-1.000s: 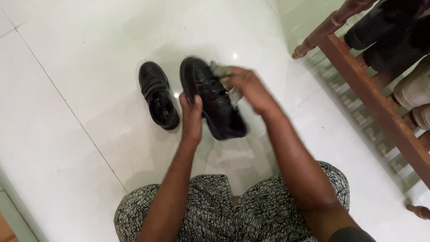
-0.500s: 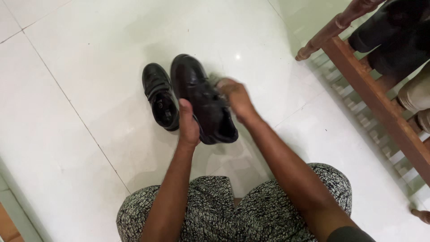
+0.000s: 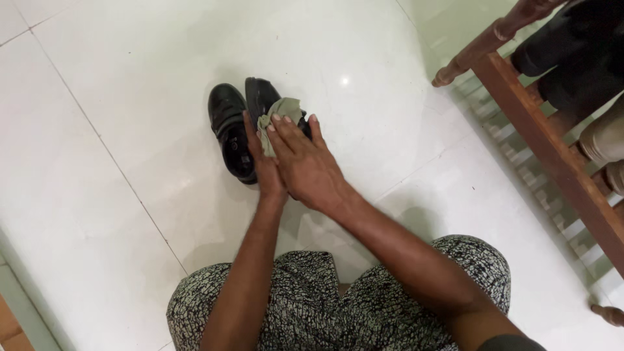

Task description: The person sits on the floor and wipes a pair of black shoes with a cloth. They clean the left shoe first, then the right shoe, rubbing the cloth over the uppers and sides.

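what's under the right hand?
The right hand presses a greenish cloth onto a black shoe that the left hand grips. Only the shoe's toe end shows; the rest is covered by both hands.

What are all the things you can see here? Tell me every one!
shoe in the hands: 1, black, mostly hidden under the cloth and hands.
shoe on the floor: 1, black, just left of the held one.
cloth: 1, grey-green, pressed on the held shoe.
floor: white glossy tiles.
wooden rail: 1, brown, right side.
patterned garment: black and white, over the knees.
left hand: grip on the held shoe's side.
right hand: flat on the cloth.
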